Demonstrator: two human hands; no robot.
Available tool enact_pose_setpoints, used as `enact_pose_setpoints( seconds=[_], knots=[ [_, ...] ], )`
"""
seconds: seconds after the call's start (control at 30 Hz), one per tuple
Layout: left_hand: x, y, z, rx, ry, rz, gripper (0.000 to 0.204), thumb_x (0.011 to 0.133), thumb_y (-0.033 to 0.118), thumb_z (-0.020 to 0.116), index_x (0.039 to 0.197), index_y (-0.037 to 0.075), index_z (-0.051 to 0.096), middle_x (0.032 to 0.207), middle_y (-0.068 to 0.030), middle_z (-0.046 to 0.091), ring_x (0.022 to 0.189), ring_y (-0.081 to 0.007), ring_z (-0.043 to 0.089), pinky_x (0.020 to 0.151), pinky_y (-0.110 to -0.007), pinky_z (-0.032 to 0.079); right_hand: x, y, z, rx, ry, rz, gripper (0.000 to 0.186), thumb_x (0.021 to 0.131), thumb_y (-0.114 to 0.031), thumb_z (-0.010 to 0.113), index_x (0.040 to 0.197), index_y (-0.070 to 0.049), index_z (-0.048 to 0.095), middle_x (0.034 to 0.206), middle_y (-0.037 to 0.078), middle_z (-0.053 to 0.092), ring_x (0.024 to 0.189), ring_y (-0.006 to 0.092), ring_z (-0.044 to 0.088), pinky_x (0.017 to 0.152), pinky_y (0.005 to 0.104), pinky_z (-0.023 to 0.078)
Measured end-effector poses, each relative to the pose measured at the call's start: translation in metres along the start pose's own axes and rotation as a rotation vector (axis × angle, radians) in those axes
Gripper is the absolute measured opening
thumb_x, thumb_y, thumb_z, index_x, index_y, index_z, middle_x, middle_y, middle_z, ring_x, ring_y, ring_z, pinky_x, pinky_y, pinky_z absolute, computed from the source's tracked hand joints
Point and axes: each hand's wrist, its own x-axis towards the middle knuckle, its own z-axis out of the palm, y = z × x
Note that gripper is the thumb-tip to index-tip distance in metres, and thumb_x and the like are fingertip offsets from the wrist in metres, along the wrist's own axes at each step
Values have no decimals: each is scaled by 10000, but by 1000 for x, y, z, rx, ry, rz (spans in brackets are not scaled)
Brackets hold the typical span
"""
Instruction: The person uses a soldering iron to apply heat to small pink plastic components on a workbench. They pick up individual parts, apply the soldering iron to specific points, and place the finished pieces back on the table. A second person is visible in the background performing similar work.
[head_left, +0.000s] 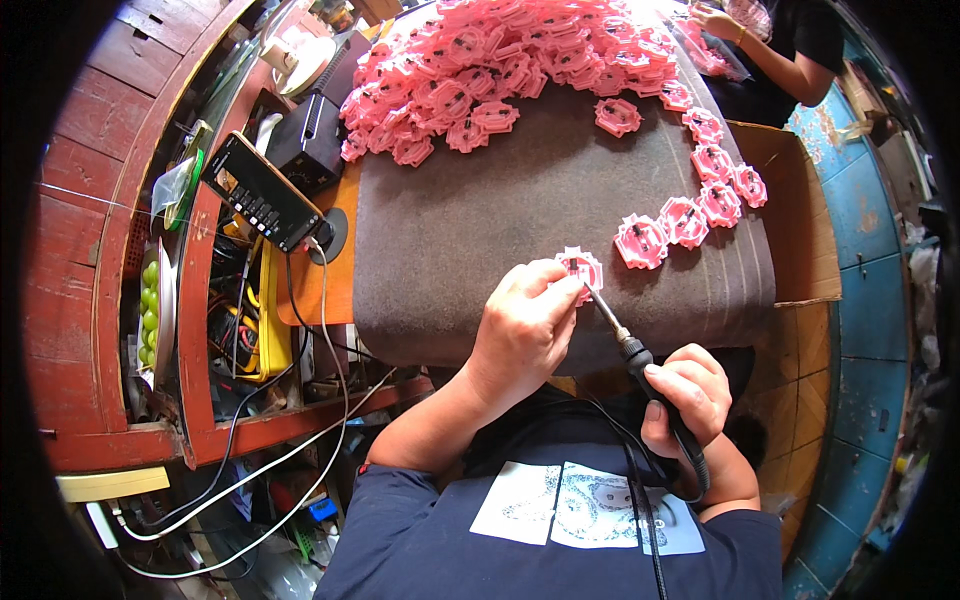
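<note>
While your L hand (525, 325) pinches a pink pc (582, 266) over the counter (480, 220), your R hand (692, 396) is clamped round a soldering iron (635, 352), tip at the pc.

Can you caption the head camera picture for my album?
Left hand pinches a pink piece; right hand points a soldering iron at it.

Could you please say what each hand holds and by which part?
Left hand: pink plastic piece, by its edge. Right hand: soldering iron, by its black handle.
</note>
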Motion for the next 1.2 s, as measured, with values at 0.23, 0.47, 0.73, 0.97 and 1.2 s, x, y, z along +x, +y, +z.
enact_pose_setpoints(
  seconds=[0.23, 0.47, 0.73, 0.97, 1.2],
  knots=[
    [-1, -1, 0, -3, -6, -4, 242, 809, -44, 768, 1044, 8, 737, 1030, -161, 704, 972, -360, 706, 883, -429, 574, -1, 0, 0, -8, -5, -2, 313, 775, -21, 670, 1081, 36, 702, 732, 85, 610, 579, 243, 577, 555, 353, 496],
    [0, -1, 1, -6, -5, 0, 238, 807, -48, 768, 1036, 7, 736, 1023, -161, 702, 962, -357, 707, 877, -428, 575, -5, 0, -3, -5, 22, 16, 336, 779, -31, 671, 1107, 39, 696, 769, 107, 632, 597, 257, 589, 571, 361, 510],
    [-1, -1, 1, 10, 6, 9, 230, 805, -52, 765, 1027, 1, 735, 1017, -162, 706, 953, -355, 711, 874, -420, 579, -11, 3, -5, -24, 68, 33, 331, 897, -88, 670, 1198, 51, 660, 847, 134, 659, 657, 270, 595, 602, 382, 509],
    [-1, -2, 1, 11, 2, 8, 251, 802, -54, 765, 1046, 4, 747, 1031, -168, 713, 966, -357, 715, 882, -421, 582, -14, 3, -3, -26, 88, 49, 323, 917, -107, 679, 1196, 54, 660, 870, 141, 667, 679, 278, 600, 623, 387, 513],
    [-1, -1, 0, 5, -11, -19, 264, 798, -56, 766, 1055, 4, 758, 1048, -174, 721, 992, -357, 720, 892, -416, 587, -17, 4, -2, -24, 94, 67, 321, 912, -111, 687, 1190, 49, 666, 862, 139, 661, 687, 285, 607, 635, 391, 514]
  ],
)
